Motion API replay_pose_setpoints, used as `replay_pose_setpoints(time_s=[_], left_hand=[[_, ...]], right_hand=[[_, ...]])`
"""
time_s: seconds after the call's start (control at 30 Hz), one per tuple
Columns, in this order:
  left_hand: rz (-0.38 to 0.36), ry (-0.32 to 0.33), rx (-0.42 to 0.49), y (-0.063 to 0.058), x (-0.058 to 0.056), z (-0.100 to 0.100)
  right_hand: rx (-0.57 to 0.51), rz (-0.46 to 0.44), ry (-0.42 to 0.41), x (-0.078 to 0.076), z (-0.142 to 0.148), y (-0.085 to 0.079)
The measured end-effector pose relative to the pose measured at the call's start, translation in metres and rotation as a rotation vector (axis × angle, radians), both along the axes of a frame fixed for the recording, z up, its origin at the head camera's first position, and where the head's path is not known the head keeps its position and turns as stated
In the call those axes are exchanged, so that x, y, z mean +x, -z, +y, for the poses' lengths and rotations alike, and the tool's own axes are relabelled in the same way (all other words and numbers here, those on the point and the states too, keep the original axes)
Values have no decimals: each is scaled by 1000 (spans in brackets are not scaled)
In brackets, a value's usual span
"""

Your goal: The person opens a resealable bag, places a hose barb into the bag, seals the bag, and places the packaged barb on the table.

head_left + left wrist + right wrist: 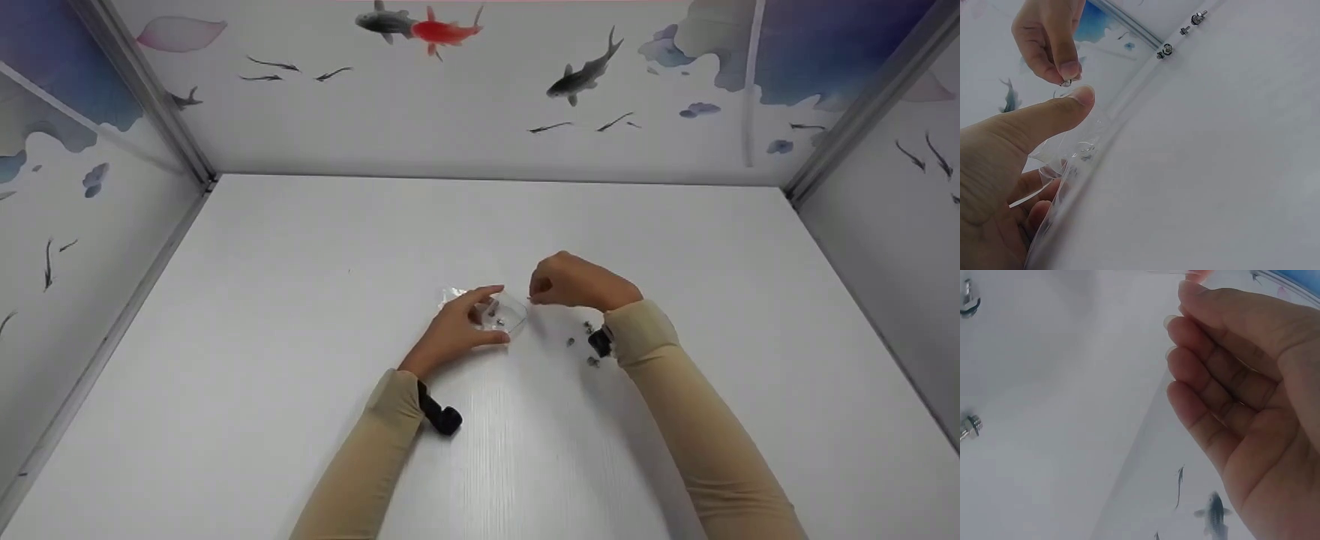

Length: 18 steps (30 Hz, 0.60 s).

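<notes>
My left hand (454,326) holds a small clear plastic box (517,321) between thumb and fingers, near the middle of the table. A few small metal pieces (500,322) show inside it. Just right of the box and above the table, my right hand (577,281) pinches a tiny shiny metal part (1066,83) between thumb and forefinger; its exact kind is too small to tell. In the right wrist view the other fingers (1188,365) are curled, and the pinched part is mostly hidden.
Several small screws with nuts or washers (593,361) lie on the white table (300,420) beside my right wrist. Crinkled clear plastic (450,296) lies behind my left hand. Panels printed with fish (450,112) enclose the table's back and sides.
</notes>
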<state>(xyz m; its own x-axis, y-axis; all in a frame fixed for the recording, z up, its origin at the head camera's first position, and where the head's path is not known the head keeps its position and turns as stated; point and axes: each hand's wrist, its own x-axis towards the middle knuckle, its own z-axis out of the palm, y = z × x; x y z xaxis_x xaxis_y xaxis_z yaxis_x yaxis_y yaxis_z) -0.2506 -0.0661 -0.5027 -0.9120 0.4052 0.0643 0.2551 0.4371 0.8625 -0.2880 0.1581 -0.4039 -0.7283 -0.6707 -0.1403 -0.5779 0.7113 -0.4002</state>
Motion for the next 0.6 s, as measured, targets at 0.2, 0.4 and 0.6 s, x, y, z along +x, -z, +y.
replay_pose_setpoints(time_s=[0.2, 0.4, 0.6], left_hand=[[0, 5, 13, 0, 1, 0], [8, 6, 9, 0, 0, 0], [11, 8, 2, 1, 0, -1]], right_hand=[[-6, -5, -16, 0, -8, 2], [5, -13, -18, 0, -15, 3], [-8, -29, -24, 1, -19, 3]])
